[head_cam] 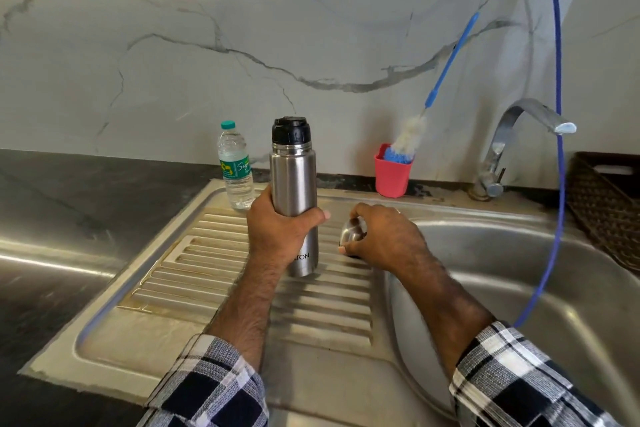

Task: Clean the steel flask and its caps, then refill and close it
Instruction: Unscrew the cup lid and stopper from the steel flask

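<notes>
A person at a kitchen sink holds a steel flask upright, its outer steel cap already off.

In the middle of the frame the left hand (282, 230) wraps fingers and thumb around the steel flask (294, 198), which stands on the ribbed draining board (214, 274). The black inner cap (290, 130) sits on the flask's neck. Just right of the flask, the right hand (382, 236) curls its fingers over the steel outer cap (353, 230), low over the board. As I judge it, only the first cap is off; unscrewing the black one, washing, refilling and closing remain. Behind, upper centre, a plastic water bottle (235, 166) stands sealed. A bottle brush (408, 139) leans in a red cup (392, 173); the tap (519, 135), upper right, shows no running water above the sink basin (519, 270).
</notes>
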